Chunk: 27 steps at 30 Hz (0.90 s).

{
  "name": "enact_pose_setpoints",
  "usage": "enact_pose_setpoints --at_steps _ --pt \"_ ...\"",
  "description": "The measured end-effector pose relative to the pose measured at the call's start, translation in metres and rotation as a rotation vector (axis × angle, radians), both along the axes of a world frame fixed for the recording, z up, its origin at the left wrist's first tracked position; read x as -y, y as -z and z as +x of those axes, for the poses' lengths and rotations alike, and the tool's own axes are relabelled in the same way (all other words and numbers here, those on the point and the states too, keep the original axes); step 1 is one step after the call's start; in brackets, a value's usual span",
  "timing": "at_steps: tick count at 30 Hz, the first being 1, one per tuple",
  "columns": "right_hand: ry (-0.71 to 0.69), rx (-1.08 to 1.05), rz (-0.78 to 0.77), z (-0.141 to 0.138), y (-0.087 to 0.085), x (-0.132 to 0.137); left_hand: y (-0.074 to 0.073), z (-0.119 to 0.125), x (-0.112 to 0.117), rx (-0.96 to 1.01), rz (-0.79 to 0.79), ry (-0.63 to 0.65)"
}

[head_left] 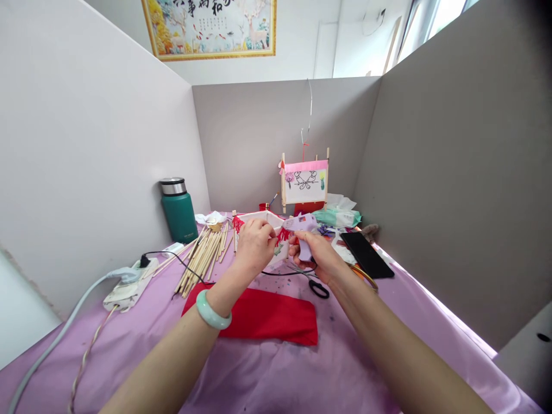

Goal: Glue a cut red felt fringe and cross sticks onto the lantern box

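Note:
My right hand (317, 248) is wrapped round the grip of a lilac glue gun (303, 223), whose nozzle points left. Right at that nozzle, my left hand (257, 241) is closed in a pinch at the red fringe (283, 234) along the edge of a white-sided lantern frame (261, 215). The fringe runs along more than one side of the frame, and a painted panel shows between my hands. My left hand covers much of the frame's front. A black cord trails from the gun to the left.
Wooden sticks (206, 256) lie left, near a green bottle (179, 211) and a power strip (129, 287). Folded red cloth (271, 315) lies in front. Black-handled scissors (318, 288) and a phone (367, 255) are at right. A finished-looking lantern (305, 185) hangs behind.

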State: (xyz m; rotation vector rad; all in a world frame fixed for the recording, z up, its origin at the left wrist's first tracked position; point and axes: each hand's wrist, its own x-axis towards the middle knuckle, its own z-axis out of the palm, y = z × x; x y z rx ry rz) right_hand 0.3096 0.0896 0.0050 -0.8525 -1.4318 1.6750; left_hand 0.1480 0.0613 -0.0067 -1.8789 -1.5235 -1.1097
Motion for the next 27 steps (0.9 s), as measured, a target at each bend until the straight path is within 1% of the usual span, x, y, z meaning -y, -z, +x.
enact_pose_setpoints --at_steps 9,18,27 --pt "-0.022 0.007 0.023 -0.0012 0.0000 0.0058 0.0007 -0.0042 -0.0017 0.018 0.003 0.000" --pt "-0.063 -0.003 0.042 -0.0010 0.0007 0.0071 -0.0028 -0.0042 0.0005 0.035 -0.017 -0.016" --pt "-0.025 -0.004 0.029 -0.0003 -0.0009 0.0048 -0.0013 -0.0053 -0.0007 0.011 -0.025 -0.027"
